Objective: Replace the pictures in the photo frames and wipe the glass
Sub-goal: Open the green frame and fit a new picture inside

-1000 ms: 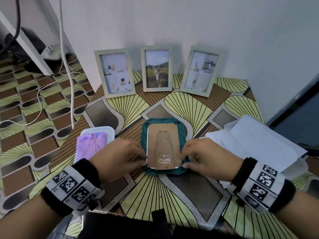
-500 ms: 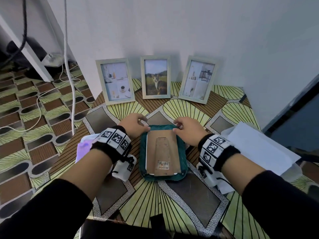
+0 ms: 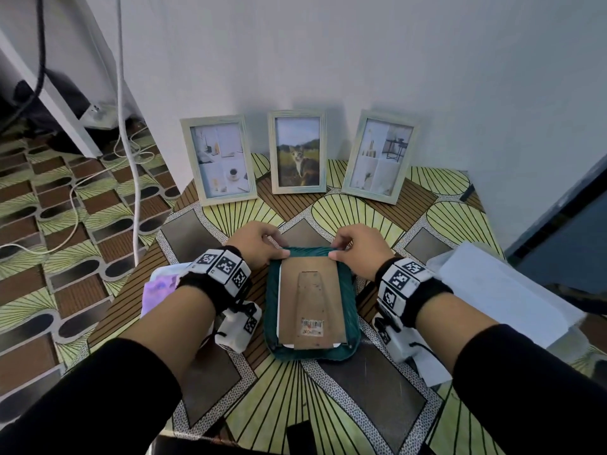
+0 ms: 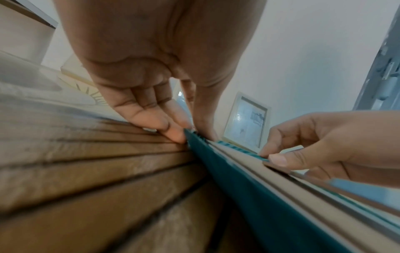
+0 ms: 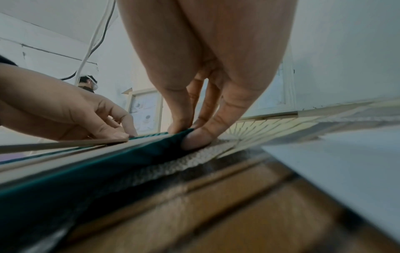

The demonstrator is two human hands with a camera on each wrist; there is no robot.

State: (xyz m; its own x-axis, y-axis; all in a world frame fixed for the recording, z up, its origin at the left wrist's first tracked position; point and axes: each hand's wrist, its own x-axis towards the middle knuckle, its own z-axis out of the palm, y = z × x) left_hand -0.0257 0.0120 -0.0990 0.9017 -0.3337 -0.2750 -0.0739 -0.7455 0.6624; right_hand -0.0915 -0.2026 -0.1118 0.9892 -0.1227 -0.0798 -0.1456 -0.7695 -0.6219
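On the patterned table (image 3: 345,405), both hands' curled fingers (image 4: 173,133) pinch the teal cloth (image 3: 349,310) beneath the face-down frame (image 3: 312,303).

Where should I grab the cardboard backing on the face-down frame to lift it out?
Probably at its far short edge, coming from the wall side. The cardboard backing lies flat in the face-down frame on the teal cloth, so only an edge offers purchase. The left hand and right hand pinch at that edge now; keep a fingertip grip at both corners.
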